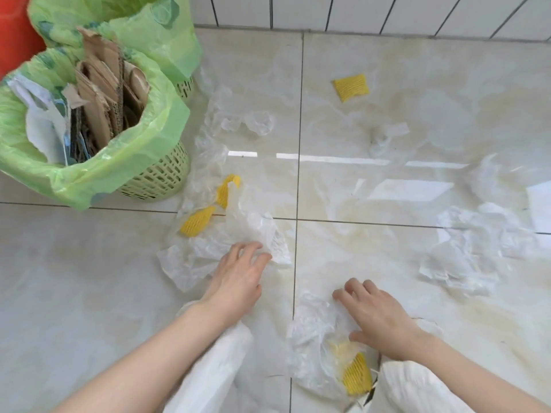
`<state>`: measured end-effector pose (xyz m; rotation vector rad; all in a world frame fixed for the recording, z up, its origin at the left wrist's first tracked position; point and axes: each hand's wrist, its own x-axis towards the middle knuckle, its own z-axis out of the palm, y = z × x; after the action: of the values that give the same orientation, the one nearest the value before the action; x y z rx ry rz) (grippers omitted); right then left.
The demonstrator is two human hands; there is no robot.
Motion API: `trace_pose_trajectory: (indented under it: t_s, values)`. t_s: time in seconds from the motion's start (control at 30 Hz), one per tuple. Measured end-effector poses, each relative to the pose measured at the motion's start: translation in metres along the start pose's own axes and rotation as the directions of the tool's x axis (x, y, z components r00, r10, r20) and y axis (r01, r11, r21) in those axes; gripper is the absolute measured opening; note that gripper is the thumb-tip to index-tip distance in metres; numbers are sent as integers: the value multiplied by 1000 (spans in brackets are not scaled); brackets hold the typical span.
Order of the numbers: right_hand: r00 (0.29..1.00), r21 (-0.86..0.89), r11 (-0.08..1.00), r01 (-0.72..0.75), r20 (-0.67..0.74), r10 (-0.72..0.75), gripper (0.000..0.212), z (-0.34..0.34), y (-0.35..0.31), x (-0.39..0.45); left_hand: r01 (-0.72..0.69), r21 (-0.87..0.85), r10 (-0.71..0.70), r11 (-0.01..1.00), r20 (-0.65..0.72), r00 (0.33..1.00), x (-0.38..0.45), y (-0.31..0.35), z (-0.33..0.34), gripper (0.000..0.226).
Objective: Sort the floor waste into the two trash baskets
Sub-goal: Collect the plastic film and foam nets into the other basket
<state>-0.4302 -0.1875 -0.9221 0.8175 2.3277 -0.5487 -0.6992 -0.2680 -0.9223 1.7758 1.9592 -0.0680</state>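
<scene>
My left hand (238,272) rests with spread fingers on a crumpled clear plastic bag (208,245) that has two yellow foam nets (198,220) on or in it. My right hand (375,314) lies fingers apart on another clear bag (316,338) with a yellow foam net (356,374) inside; neither hand has closed on anything. The near green-lined basket (161,174) at the left holds cardboard and paper. Behind it stands a second green-lined basket (185,84).
More clear plastic (238,120) lies by the baskets, and other crumpled pieces (465,254) lie at the right. A lone yellow net (351,87) sits far on the glossy tiles. A white tiled wall (357,13) closes the back. White trouser legs (214,377) show below.
</scene>
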Motion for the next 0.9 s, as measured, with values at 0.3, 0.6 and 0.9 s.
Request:
trace_pose_trajectory:
  t_s: [0.3,0.6,0.9]
  values:
    - [936,296,936,-191,-231,264,14,-3,18,31,101,-344,-156,934,-135,979,6,-32,10,40]
    - [889,700,710,-74,-275,365,31,-43,41,14,5,-286,-137,958,-442,887,12,-16,7,31]
    - [999,315,949,-4,-34,16,31,-1,8,-8,-429,-147,446,891,113,888,2,38,32,57]
